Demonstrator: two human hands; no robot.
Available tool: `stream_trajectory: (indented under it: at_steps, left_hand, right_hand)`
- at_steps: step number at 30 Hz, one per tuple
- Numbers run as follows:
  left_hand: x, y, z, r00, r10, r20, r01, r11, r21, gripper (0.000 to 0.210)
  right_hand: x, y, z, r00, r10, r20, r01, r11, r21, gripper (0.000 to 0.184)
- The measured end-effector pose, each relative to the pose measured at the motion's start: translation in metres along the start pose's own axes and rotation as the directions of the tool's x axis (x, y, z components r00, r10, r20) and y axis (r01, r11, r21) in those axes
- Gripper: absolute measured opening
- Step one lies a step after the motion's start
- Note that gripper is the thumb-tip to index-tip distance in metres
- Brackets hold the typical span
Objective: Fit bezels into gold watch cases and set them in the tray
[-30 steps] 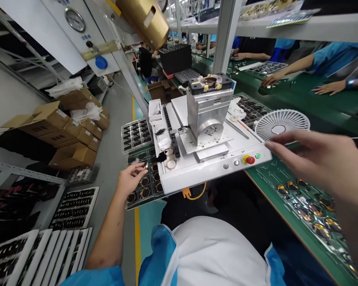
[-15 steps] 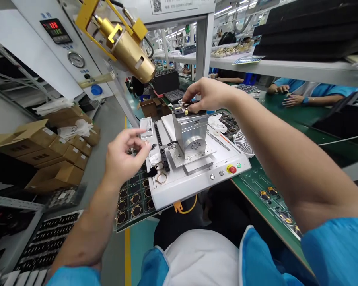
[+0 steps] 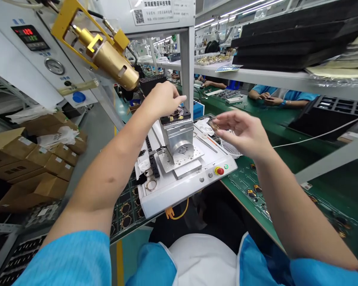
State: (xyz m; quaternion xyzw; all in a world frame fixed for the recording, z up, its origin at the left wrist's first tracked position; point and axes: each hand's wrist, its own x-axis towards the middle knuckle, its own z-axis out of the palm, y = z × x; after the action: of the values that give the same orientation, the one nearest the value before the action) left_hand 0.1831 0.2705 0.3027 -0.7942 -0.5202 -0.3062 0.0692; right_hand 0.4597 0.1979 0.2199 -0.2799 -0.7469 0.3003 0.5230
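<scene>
My left hand (image 3: 164,99) reaches over the black holder (image 3: 176,116) on top of a metal fixture block (image 3: 180,139). Its thumb points right, and the other fingers are mostly hidden behind the hand. A dark part lies in the holder beneath it, partly covered. To the right of the block, my right hand (image 3: 241,131) is raised, its thumb and fingertips closed on a small brownish part (image 3: 214,125), too small to make out fully. A thin round ring (image 3: 151,184) lies on the white machine base (image 3: 173,198).
A gold cylinder head (image 3: 116,65) hangs at upper left. Tweezers (image 3: 207,143), a white fan (image 3: 231,145) and a red stop button (image 3: 219,171) are at the base's right. Trays of round parts (image 3: 125,214) stand below left. A co-worker's hands (image 3: 267,99) show across the green bench.
My right hand has left the holder and moved right with a small part at its fingertips. My left hand has come from the left side to over the holder. The view has shifted.
</scene>
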Motion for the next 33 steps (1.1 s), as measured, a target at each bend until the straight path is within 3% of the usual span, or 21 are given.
stream_trajectory:
  at_steps: [4,8,11,13,18,22,25,28,31,33]
  left_hand:
    - [-0.032,0.001,-0.022,0.994,0.052,0.095,-0.049,0.998,-0.034,0.024]
    - [-0.053,-0.004,-0.028,0.977,0.123,0.174,-0.092,0.98,-0.174,0.028]
    - [-0.06,-0.002,-0.028,0.976,0.07,0.207,-0.032,0.983,-0.182,0.034]
    - [-0.064,0.003,-0.029,0.968,0.049,0.248,-0.01,0.988,-0.157,0.044]
    - [-0.07,0.026,-0.025,0.925,0.005,0.38,-0.01,1.0,0.01,0.066]
    - [-0.071,0.038,-0.015,0.924,-0.07,0.376,0.014,0.989,0.15,0.078]
    - [-0.07,0.033,-0.01,0.933,-0.043,0.358,-0.015,0.987,0.158,0.09]
    - [-0.071,0.02,-0.012,0.936,0.027,0.35,-0.064,0.994,0.093,0.095]
    - [-0.084,0.014,-0.017,0.961,0.063,0.27,-0.066,0.998,0.001,0.088]
    - [-0.107,0.019,-0.015,0.993,0.082,0.09,-0.073,0.993,-0.092,0.078]
  right_hand:
    - [-0.064,0.038,-0.025,0.958,0.279,-0.071,-0.27,0.956,0.113,0.044]
    - [-0.116,0.078,-0.028,0.825,0.554,-0.112,-0.53,0.827,0.19,0.056]
    - [-0.142,0.093,-0.022,0.738,0.667,-0.102,-0.633,0.737,0.235,0.064]
    - [-0.153,0.098,-0.016,0.706,0.702,-0.095,-0.664,0.703,0.255,0.067]
    - [-0.157,0.104,-0.008,0.713,0.698,-0.062,-0.668,0.703,0.245,0.067]
    - [-0.153,0.11,-0.004,0.744,0.667,-0.042,-0.652,0.738,0.175,0.061]
    - [-0.154,0.116,-0.001,0.765,0.641,-0.067,-0.641,0.767,0.018,0.054]
    - [-0.161,0.122,0.002,0.778,0.622,-0.09,-0.622,0.742,-0.252,0.055]
    - [-0.17,0.125,0.009,0.774,0.633,-0.007,-0.557,0.676,-0.483,0.066]
    - [-0.177,0.126,0.015,0.76,0.647,0.057,-0.501,0.64,-0.582,0.07]
